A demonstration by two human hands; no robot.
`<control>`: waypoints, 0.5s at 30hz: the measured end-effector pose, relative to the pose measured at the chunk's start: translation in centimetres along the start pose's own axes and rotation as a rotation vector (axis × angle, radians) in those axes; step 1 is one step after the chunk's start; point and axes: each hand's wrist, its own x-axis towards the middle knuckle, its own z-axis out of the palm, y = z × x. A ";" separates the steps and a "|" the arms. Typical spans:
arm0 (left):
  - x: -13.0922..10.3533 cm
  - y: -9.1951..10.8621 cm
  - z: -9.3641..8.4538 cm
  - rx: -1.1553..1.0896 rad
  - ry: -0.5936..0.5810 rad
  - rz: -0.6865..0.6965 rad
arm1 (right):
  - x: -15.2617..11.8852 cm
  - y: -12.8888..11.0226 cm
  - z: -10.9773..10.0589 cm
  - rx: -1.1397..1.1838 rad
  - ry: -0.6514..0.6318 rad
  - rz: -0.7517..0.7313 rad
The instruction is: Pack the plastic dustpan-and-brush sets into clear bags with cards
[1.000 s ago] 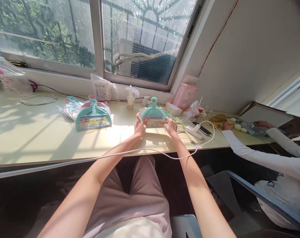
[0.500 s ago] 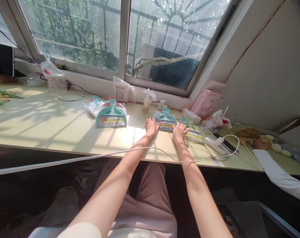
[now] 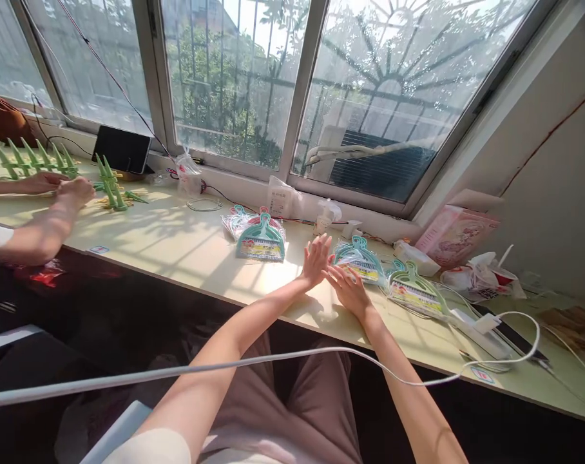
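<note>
My left hand (image 3: 316,261) is open and raised at the left side of a packaged teal mini dustpan-and-brush set (image 3: 363,267), fingers stretched out and pointing away from me. My right hand (image 3: 348,290) reaches in front of that set with its fingers extended; whether the fingertips touch the wrapping I cannot tell. The two hands nearly meet, and neither grips anything. Left of them stands a pile of similar teal and pink dustpan sets (image 3: 261,247) in clear plastic. To the right lie green dustpan sets (image 3: 415,295) with yellow labels.
A white cable (image 3: 200,368) hangs across in front of my arms. A power strip (image 3: 480,332), a pink box (image 3: 457,235) and plastic bags occupy the right side. At far left, another person's hands (image 3: 73,187) work among green spiky pieces (image 3: 109,187). A tablet (image 3: 122,149) stands by the window.
My view has turned left, bringing another person's hands in at the left. My hands have come off the sides of the middle dustpan sets and drawn together at their left front.
</note>
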 end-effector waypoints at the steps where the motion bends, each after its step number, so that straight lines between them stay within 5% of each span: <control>1: 0.0 -1.6 -1.8 0.033 0.040 -0.048 | -0.1 -0.2 0.0 -0.003 -0.002 -0.011; 5: -0.2 -10.5 -10.5 0.177 0.195 -0.348 | 0.2 -0.4 0.3 -0.021 0.004 -0.045; 9: -1.2 -17.9 -17.6 0.176 0.095 -0.698 | 0.8 -0.1 0.8 -0.019 0.023 -0.034; 15: -1.5 -20.3 -21.8 0.170 -0.015 -0.721 | 1.0 -0.1 1.0 0.015 0.023 0.043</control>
